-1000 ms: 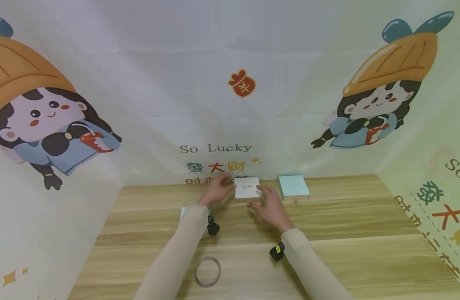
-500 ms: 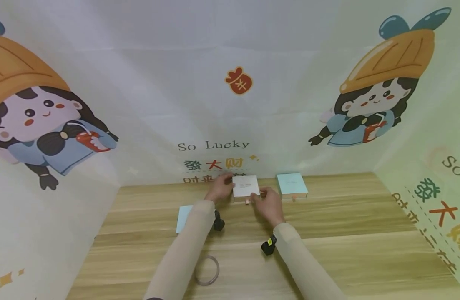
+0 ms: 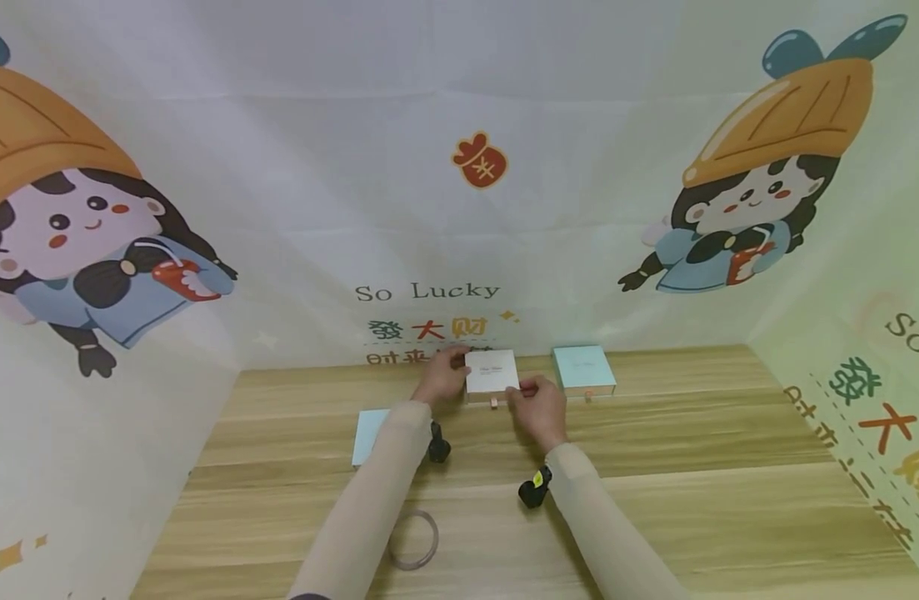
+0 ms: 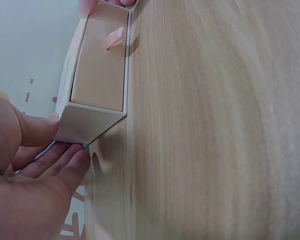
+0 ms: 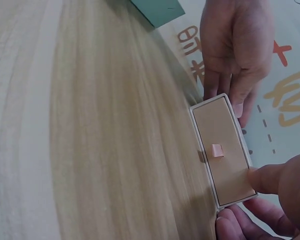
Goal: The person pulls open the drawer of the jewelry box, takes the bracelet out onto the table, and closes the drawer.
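A white drawer box (image 3: 491, 372) sits at the back of the table, against the printed backdrop. Its beige drawer front (image 4: 100, 70) faces the person, pushed in level with the sleeve, and a pink ribbon tab (image 5: 217, 150) sticks out of it. My left hand (image 3: 440, 377) grips the box's left side, thumb at the top edge and fingers down along the side. On the other side, my right hand (image 3: 540, 412) holds the right end, its thumb on the front near the corner and its fingers curled round the side.
A mint-blue box (image 3: 583, 371) with a similar ribbon tab stands to the right. Another light-blue box (image 3: 366, 437) lies on the left, partly behind the left sleeve. Near the front is a pale purple bangle (image 3: 434, 542), partly covered by the left forearm.
My right hand has moved slightly left, its thumb shifting onto the box's front right corner. My left hand has closed in on the left side. The ribbon tab now shows below the box.
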`<state>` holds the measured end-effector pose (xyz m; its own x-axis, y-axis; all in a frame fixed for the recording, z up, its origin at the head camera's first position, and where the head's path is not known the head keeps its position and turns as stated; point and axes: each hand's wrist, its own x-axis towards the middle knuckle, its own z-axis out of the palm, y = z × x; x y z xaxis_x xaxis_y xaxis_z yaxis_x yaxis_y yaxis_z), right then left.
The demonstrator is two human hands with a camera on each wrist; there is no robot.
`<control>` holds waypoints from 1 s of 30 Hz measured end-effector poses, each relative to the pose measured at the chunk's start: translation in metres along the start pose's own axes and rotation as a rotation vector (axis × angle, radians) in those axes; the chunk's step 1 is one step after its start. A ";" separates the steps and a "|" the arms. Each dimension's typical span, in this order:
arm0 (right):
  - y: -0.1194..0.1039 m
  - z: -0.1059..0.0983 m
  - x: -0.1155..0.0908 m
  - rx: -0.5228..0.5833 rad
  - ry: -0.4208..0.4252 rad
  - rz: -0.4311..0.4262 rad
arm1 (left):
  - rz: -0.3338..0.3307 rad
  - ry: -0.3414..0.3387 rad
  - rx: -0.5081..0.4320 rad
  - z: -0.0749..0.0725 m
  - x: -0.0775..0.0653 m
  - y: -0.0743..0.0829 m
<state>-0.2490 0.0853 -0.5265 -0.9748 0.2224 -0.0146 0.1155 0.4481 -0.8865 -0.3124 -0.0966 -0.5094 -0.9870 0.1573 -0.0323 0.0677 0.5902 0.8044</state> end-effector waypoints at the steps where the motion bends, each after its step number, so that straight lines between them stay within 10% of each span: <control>1: 0.000 0.000 0.000 0.005 -0.002 0.005 | -0.001 0.001 0.003 0.000 0.000 0.000; 30: 0.006 -0.013 0.012 -0.009 -0.110 0.012 | 0.007 0.086 0.063 -0.009 -0.041 -0.001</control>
<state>-0.2579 0.1021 -0.5263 -0.9884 0.1314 -0.0765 0.1285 0.4535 -0.8819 -0.2735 -0.1106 -0.5032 -0.9951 0.0948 0.0268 0.0815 0.6385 0.7653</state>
